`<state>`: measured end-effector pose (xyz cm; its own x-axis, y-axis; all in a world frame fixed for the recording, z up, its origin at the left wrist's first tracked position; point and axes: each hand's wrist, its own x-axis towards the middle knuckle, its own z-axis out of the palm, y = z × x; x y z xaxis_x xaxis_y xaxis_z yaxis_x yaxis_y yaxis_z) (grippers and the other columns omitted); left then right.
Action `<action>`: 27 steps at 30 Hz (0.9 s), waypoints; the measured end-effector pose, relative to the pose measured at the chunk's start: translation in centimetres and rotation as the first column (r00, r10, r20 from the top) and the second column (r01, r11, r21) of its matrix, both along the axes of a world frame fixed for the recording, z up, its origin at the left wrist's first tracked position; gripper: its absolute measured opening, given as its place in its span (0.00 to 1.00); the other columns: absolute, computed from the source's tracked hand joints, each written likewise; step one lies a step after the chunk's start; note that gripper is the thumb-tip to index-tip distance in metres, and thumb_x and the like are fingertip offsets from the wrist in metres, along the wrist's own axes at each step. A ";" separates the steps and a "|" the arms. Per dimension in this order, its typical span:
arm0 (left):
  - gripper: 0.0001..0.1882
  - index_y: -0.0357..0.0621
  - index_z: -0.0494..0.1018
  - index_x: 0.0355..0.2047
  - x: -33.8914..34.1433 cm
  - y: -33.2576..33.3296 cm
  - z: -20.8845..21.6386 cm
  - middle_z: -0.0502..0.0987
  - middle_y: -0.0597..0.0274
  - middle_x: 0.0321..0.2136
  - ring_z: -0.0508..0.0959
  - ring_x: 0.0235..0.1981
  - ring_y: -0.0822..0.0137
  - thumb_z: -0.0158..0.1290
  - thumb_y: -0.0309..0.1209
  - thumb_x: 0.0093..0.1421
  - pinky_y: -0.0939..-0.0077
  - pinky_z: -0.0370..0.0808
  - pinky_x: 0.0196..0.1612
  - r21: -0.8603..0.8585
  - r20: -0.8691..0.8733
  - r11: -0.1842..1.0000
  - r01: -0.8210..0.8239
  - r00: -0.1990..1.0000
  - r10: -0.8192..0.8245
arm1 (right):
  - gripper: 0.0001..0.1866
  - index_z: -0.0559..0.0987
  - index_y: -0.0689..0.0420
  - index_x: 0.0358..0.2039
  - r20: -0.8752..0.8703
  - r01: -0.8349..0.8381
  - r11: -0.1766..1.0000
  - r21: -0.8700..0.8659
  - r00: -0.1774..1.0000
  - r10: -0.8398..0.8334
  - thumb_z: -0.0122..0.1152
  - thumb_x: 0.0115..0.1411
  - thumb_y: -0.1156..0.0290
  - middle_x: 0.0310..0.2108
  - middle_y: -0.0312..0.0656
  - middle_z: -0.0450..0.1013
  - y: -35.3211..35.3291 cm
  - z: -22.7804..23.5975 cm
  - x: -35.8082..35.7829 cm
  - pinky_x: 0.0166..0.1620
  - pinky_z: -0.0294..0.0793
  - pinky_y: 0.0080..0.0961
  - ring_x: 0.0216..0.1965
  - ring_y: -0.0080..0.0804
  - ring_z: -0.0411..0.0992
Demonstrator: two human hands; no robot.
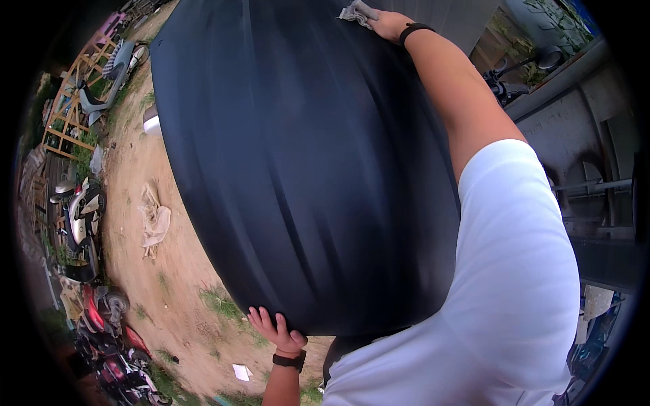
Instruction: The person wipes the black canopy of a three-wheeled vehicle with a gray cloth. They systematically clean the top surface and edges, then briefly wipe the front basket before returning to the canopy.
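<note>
A large dark car hood point(318, 169) with long pressed creases fills the middle of the view. My right hand point(389, 26), at the end of an outstretched arm, is closed around a grey rag point(359, 12) and presses it to the hood's far right part. Down at the hood's near left corner rests my left hand point(277, 335), its fingers spread against the edge and no separate thing in it. Dark bands circle both wrists. The hood's underside is hidden.
Sandy ground with weeds lies to the left, with a crumpled pale sack point(154, 216) and a white scrap point(242, 372). Several motorcycles point(81, 216) and a wooden frame point(71, 101) line the far left. Right stand grey metal panels point(555, 128) and a handlebar with mirror point(545, 57).
</note>
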<state>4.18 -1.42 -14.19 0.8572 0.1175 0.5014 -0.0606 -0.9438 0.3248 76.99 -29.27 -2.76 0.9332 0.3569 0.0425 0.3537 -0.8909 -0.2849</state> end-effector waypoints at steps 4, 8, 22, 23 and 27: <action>0.32 0.52 0.63 0.74 -0.7 -0.1 1.2 0.60 0.41 0.74 0.59 0.72 0.26 0.33 0.46 0.73 0.24 0.50 0.72 -0.002 -0.023 1.000 -0.019 1.000 0.019 | 0.32 0.69 0.44 0.71 -0.002 -0.058 0.997 -0.043 0.998 0.058 0.42 0.74 0.43 0.64 0.50 0.74 -0.3 1.4 -2.4 0.68 0.68 0.43 0.65 0.55 0.71; 0.31 0.51 0.65 0.72 -0.9 -0.5 2.7 0.62 0.41 0.73 0.59 0.73 0.28 0.34 0.46 0.73 0.26 0.50 0.73 0.012 -0.052 0.999 -0.038 0.998 0.039 | 0.36 0.68 0.54 0.70 0.000 -0.049 0.999 -0.019 0.999 0.049 0.41 0.74 0.41 0.65 0.50 0.72 -1.5 2.1 -6.4 0.69 0.66 0.43 0.67 0.56 0.68; 0.31 0.44 0.69 0.70 0.5 -1.2 9.0 0.63 0.46 0.73 0.59 0.76 0.40 0.37 0.36 0.69 0.41 0.50 0.76 0.112 -0.045 0.993 -0.037 0.998 0.042 | 0.33 0.62 0.51 0.76 -0.045 -0.099 0.979 -0.176 0.995 0.092 0.44 0.76 0.50 0.78 0.47 0.54 -16.6 2.2 -28.5 0.79 0.46 0.36 0.80 0.44 0.45; 0.31 0.44 0.69 0.70 0.4 -1.3 9.7 0.63 0.47 0.74 0.58 0.76 0.40 0.38 0.35 0.68 0.42 0.50 0.76 0.124 -0.046 0.992 -0.035 0.998 0.041 | 0.33 0.62 0.50 0.76 -0.034 -0.116 0.976 -0.184 0.993 0.111 0.44 0.76 0.51 0.78 0.45 0.54 -17.3 2.4 -31.0 0.80 0.45 0.36 0.80 0.45 0.45; 0.33 0.49 0.69 0.71 0.2 -1.2 11.5 0.63 0.53 0.74 0.59 0.76 0.45 0.42 0.32 0.65 0.44 0.51 0.76 0.161 -0.021 0.986 -0.046 0.999 0.050 | 0.31 0.64 0.50 0.74 -0.008 -0.118 0.981 -0.152 0.993 0.118 0.48 0.74 0.57 0.77 0.43 0.56 -19.1 4.2 -41.8 0.80 0.46 0.39 0.80 0.49 0.45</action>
